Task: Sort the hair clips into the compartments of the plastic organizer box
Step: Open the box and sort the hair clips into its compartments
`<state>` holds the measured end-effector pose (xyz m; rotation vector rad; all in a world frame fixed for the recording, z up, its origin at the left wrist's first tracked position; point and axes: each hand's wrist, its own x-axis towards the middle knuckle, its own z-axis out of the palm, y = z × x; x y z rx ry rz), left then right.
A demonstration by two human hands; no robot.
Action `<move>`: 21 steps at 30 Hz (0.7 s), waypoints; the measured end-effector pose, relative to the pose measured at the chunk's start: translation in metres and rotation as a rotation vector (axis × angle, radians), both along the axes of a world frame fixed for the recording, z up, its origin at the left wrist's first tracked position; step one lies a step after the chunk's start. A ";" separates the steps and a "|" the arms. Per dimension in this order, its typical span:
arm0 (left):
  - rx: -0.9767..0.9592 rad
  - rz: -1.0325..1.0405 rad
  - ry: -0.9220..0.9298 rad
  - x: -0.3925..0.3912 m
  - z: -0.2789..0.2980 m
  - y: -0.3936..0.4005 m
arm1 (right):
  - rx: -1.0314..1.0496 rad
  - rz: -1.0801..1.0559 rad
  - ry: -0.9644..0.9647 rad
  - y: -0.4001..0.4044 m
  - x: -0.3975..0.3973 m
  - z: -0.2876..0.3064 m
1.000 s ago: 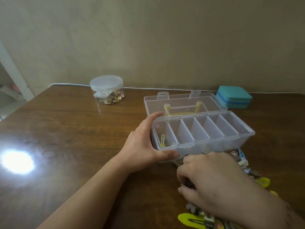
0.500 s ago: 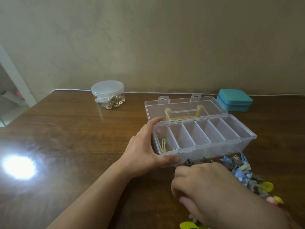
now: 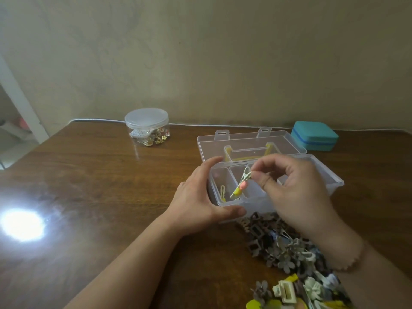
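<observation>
Barely begun: the organizer box (image 3: 265,198) (steadied by the left hand (image 3: 196,199) clasping its corner) shows only a yellow clip (image 3: 222,192), while the right hand (image 3: 296,190) pinches a clip (image 3: 242,182) above it, and the pile (image 3: 287,253) on the worktop (image 3: 100,186) waits.

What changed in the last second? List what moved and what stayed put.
The right hand left the pile of hair clips, where it was digging, and rose over the organizer box. It now pinches a small clip with yellow and pink ends, dangling above the leftmost compartments. The left hand still grips the box's left end. The box, round jar and teal case stayed put.
</observation>
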<state>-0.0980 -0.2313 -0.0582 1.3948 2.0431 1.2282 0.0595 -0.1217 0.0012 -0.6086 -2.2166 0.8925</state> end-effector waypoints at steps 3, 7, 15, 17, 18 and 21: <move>0.004 -0.006 0.010 0.000 0.000 0.001 | 0.087 -0.006 -0.148 -0.003 -0.002 -0.005; 0.018 0.009 0.022 0.002 0.001 0.001 | 0.203 0.046 -0.208 -0.006 0.003 -0.003; 0.014 0.035 0.033 0.002 0.000 0.001 | 0.418 0.626 -0.696 -0.016 0.040 0.023; 0.006 0.032 0.035 0.002 0.000 0.001 | 0.423 0.705 -0.821 -0.021 0.040 0.025; 0.002 0.029 0.037 0.002 0.000 0.001 | 0.430 0.717 -0.867 -0.023 0.038 0.025; 0.000 0.030 0.039 0.001 0.000 0.001 | 0.451 0.698 -0.965 -0.027 0.037 0.026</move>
